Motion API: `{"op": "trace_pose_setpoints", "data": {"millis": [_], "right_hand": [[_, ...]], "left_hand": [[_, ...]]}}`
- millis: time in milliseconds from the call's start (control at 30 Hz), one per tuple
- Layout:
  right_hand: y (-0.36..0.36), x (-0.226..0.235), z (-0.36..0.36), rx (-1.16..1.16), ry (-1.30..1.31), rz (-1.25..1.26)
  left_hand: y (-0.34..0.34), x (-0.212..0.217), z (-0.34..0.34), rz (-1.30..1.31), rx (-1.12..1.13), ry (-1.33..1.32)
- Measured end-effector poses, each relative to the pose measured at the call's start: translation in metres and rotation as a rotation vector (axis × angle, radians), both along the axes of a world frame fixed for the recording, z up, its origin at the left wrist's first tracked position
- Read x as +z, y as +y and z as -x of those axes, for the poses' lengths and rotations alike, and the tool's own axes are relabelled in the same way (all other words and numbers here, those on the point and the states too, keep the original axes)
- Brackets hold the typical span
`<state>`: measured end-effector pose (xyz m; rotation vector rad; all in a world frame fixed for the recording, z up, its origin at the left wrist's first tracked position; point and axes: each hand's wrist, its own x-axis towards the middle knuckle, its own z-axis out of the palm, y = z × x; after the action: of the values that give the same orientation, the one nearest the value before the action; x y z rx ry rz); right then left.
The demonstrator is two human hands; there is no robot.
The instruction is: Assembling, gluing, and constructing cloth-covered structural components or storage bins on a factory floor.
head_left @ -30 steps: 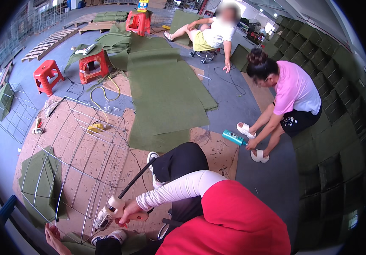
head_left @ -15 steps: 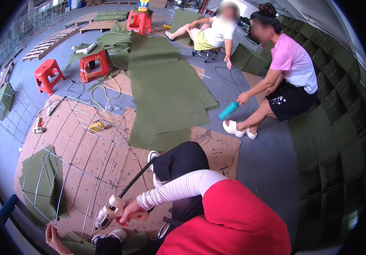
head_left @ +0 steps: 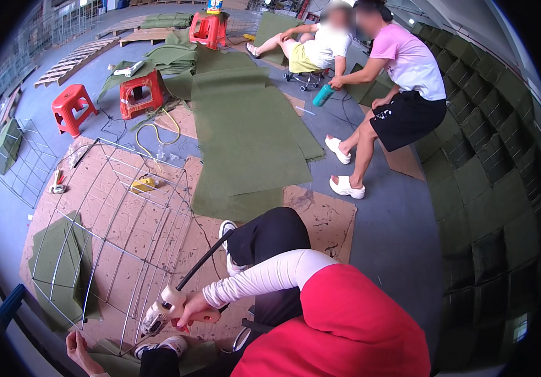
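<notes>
**Tool nozzle set against the wire frame's near edge**

Your right hand (head_left: pixel 196 309) was closed around the grip of the cream-bodied, red-handled pneumatic tool (head_left: pixel 169 308), its long axis running down-left from the black hose (head_left: pixel 204 264) toward the grey wire cage frame (head_left: pixel 120 239). Your left hand (head_left: pixel 81 349) lay further down-left at the frame's near edge, fingers loosely curled; whether it gripped the green fabric (head_left: pixel 63 270) could not be told.
</notes>
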<state>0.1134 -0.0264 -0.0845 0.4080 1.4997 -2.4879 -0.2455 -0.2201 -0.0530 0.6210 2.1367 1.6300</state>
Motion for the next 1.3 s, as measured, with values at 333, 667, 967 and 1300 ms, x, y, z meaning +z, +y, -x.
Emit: {"op": "trace_pose_setpoints", "data": {"millis": [333, 667, 967, 1300], "right_hand": [[-0.003, 0.004, 0.002, -0.016, -0.025, 0.012], [-0.013, -0.001, 0.024, 0.048, 0.060, -0.066], [-0.018, -0.010, 0.029, 0.043, 0.080, -0.016], [-0.016, -0.005, 0.020, -0.017, 0.049, 0.016]], "left_hand": [[0.002, 0.003, -0.003, -0.065, 0.031, -0.066], [-0.012, 0.010, -0.007, -0.077, 0.087, -0.135], [-0.026, -0.008, 0.012, -0.243, 0.023, -0.168], [-0.011, 0.007, -0.007, -0.203, -0.034, -0.179]]}}
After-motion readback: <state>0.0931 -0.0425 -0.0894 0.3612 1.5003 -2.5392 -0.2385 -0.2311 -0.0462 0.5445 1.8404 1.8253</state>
